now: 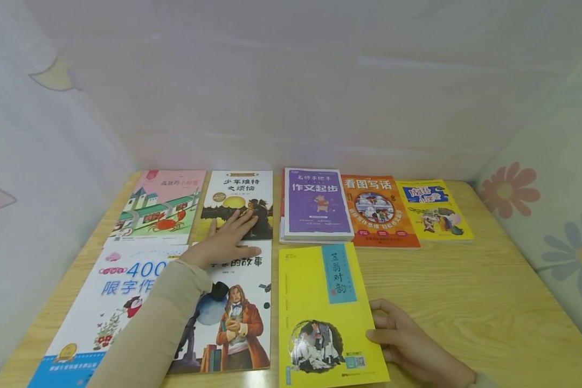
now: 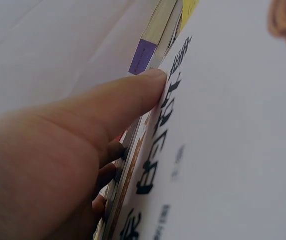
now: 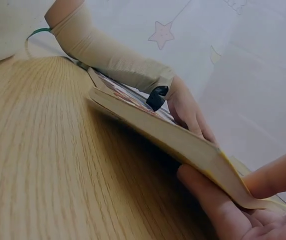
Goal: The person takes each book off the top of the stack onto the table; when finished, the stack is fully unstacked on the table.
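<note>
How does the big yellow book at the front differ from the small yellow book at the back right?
The big yellow book is larger, nearer the front edge and bears a blue title strip; the small yellow book is smaller and lies at the far right of the back row. The right hand grips the big yellow book's edge, lifting it off the table in the right wrist view; the small yellow book lies flat, untouched. Both have yellow covers, face up.

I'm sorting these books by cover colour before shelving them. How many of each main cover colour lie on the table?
Yellow: 2, the large one gripped by the right hand and a small one
Purple: 1
Orange: 1
Pink: 1
White or cream: 3, the left hand resting across two
Total: 8 books
</note>
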